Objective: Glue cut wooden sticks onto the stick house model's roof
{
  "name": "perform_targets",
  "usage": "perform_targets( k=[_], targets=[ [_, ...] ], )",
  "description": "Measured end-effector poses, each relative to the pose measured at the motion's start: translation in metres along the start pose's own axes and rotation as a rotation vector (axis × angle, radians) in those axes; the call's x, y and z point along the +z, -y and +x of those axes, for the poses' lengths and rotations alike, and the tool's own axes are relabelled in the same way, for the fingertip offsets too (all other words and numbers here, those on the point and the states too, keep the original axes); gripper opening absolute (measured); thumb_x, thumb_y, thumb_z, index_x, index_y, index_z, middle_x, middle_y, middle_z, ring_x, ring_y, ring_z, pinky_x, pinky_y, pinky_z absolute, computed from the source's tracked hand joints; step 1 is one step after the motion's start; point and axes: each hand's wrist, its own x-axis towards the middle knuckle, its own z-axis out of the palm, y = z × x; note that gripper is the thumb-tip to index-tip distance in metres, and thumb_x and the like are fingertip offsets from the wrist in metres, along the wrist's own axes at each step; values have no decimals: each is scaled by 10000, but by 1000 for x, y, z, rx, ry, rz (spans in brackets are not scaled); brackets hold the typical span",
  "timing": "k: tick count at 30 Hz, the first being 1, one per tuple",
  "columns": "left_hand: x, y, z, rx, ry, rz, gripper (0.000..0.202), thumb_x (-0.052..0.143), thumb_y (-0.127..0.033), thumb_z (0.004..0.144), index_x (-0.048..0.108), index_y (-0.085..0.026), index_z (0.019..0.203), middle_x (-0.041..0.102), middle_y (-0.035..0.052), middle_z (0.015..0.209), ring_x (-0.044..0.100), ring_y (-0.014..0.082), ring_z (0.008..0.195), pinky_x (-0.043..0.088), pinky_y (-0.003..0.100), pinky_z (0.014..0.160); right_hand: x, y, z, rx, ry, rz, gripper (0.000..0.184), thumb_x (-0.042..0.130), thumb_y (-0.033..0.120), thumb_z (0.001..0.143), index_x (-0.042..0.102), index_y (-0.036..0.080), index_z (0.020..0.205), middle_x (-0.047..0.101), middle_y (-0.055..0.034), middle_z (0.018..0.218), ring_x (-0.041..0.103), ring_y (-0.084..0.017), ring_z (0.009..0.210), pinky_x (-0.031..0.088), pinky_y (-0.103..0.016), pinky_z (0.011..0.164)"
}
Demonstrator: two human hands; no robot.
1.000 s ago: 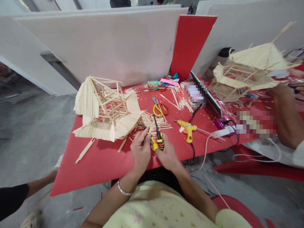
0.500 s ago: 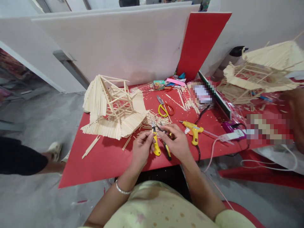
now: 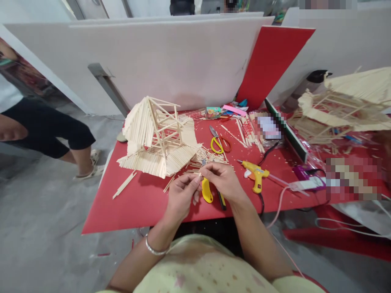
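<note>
My left hand (image 3: 183,193) and my right hand (image 3: 221,180) meet over the front of the table, fingertips pinched together. Between them is a short pale piece of wooden stick (image 3: 200,175), mostly covered by the fingers. Under the hands lie a yellow-handled utility knife (image 3: 207,191) and a tool with a black and yellow handle (image 3: 222,200), its head hidden by my right hand. Just beyond, loose wooden sticks (image 3: 210,155) are heaped beside a stick-built model house (image 3: 161,142) with a partly covered roof.
Scissors (image 3: 217,144) with yellow and red handles lie behind the sticks. A yellow glue gun (image 3: 256,176) with its cord is at right, near a purple box (image 3: 305,175). A second stick model (image 3: 345,106) stands far right. A person's leg (image 3: 79,142) shows at left.
My right fingers have left the dark tool and closed at the small stick piece by my left fingertips. The view has shifted left, and the person at left shows more.
</note>
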Motion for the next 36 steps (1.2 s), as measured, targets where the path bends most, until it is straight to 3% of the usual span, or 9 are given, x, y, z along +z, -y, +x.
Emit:
perform_targets(
  k=[6,11,20,28,32,36],
  targets=[
    [-8,-10,-4,20,0,15,263,737,-399,796,705,-138,798,597,-26,575,430,32,342,327,172,345,6,16,0,-136,86,-190,212,551,344,940,698,207,872,678,-9,832,616,-139,788,470,-268,757],
    [-19,-11,-5,67,-11,108,247,741,-383,797,733,-136,816,578,-25,553,437,34,357,328,169,356,8,22,1,-201,137,-307,165,580,285,929,711,206,867,693,-18,875,628,-145,849,463,-278,816],
    [-21,-19,-5,-138,60,-116,277,807,-366,709,715,-114,781,576,-20,523,371,22,315,252,154,310,6,21,2,-175,203,-300,204,527,274,959,683,197,852,668,1,824,617,-120,785,454,-253,744],
    [-24,-18,-4,8,10,41,234,763,-362,776,727,-131,795,574,-24,522,409,24,335,275,153,333,8,30,1,-240,195,-344,189,539,279,953,694,206,875,677,-12,852,614,-133,810,454,-268,748],
    [-23,-37,-5,92,-36,90,220,766,-347,780,721,-132,793,550,-31,480,446,39,371,341,155,375,18,46,12,-266,160,-317,162,601,321,919,697,203,862,666,-13,812,600,-129,739,441,-255,650],
    [-27,-66,0,53,-58,-72,245,803,-345,731,696,-143,820,606,-19,567,496,57,406,351,155,348,37,62,38,-419,113,-342,147,625,307,901,708,209,831,658,-13,799,597,-126,735,435,-247,617]
  ],
)
